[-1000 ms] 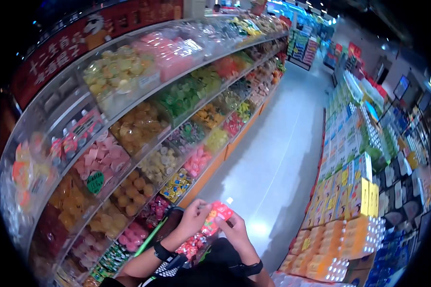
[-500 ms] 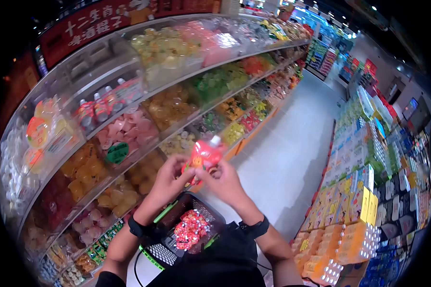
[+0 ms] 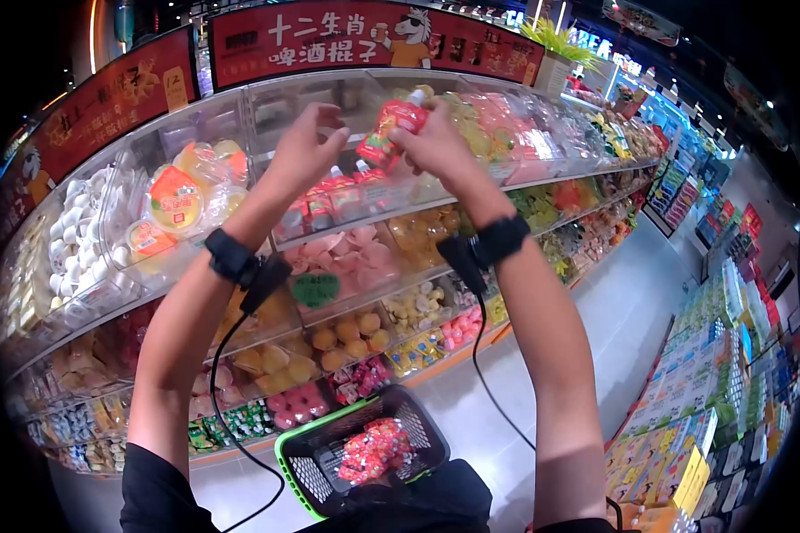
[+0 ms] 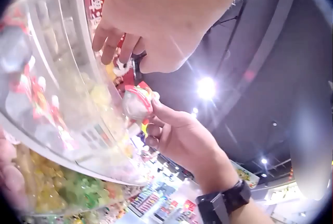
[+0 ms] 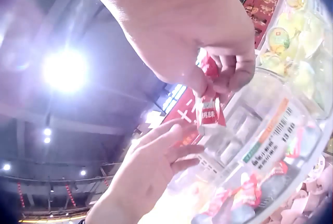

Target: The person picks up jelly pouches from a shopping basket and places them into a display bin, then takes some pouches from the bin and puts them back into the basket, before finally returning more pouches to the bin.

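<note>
In the head view my right hand [image 3: 440, 147] pinches a red spouted pouch [image 3: 384, 133] with a white cap, raised in front of the top shelf. The right wrist view shows thumb and fingers gripping one end of the pouch [image 5: 209, 110]. To its left is my left hand [image 3: 302, 149], fingers loosely bent and holding nothing. In the right wrist view the left hand's fingertips [image 5: 190, 157] come close under the pouch. Below both hands, similar spouted pouches [image 3: 333, 194] stand in a clear bin on the upper shelf.
A black basket with a green rim [image 3: 284, 466] holds red wrapped sweets [image 3: 375, 451] below me. Clear bins of jelly cups [image 3: 176, 200] and pink pieces [image 3: 347, 258] fill the curved shelving. Red signs [image 3: 329, 44] stand behind it. An aisle floor [image 3: 578, 320] runs along the right.
Both hands rose from low over the basket to the top shelf as the view turned left. The left hand let go of the pouch; the right hand still holds it.
</note>
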The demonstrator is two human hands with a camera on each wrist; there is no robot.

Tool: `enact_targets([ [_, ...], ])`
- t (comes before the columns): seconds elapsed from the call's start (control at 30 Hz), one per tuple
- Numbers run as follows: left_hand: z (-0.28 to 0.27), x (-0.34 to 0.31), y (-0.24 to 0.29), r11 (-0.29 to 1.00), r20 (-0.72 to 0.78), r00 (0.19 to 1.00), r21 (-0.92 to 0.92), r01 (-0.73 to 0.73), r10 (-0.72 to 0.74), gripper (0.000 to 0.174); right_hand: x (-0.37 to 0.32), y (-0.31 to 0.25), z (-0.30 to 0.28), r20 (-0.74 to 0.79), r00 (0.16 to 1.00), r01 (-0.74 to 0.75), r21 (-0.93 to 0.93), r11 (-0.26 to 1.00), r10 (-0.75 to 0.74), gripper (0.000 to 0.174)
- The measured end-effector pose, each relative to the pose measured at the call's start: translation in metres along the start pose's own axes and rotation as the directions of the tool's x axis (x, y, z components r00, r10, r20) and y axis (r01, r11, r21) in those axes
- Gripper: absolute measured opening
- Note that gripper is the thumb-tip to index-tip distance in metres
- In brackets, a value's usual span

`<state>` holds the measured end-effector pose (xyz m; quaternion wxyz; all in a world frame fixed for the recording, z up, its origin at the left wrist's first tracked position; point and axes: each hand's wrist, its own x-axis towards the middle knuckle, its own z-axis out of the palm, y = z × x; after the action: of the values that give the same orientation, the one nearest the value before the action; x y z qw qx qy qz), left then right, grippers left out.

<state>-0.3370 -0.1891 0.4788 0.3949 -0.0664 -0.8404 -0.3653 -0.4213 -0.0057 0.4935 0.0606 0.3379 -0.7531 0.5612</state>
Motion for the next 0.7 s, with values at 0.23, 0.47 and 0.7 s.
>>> enact_targets([
  [0.23, 0.008, 0.0, -0.033, 0.9, -0.042, 0.999, 0.435, -0.001, 0.021, 0.029, 0.053, 0.017, 0.048, 0.647, 0.746, -0.061, -0.17, 0.984, 0.158, 0.058],
  [0.47, 0.014, -0.006, -0.037, 0.749, 0.219, 0.887, 0.635, 0.186, -0.406, 0.026, 0.069, 0.054, 0.095, 0.661, 0.74, 0.387, -0.566, 0.728, 0.121, 0.036],
  [0.7, 0.015, 0.001, -0.045, 0.729, 0.224, 0.869, 0.654, 0.202, -0.441, 0.029, 0.064, 0.063, 0.079, 0.675, 0.736, 0.243, -0.323, 0.915, 0.043, 0.035],
])
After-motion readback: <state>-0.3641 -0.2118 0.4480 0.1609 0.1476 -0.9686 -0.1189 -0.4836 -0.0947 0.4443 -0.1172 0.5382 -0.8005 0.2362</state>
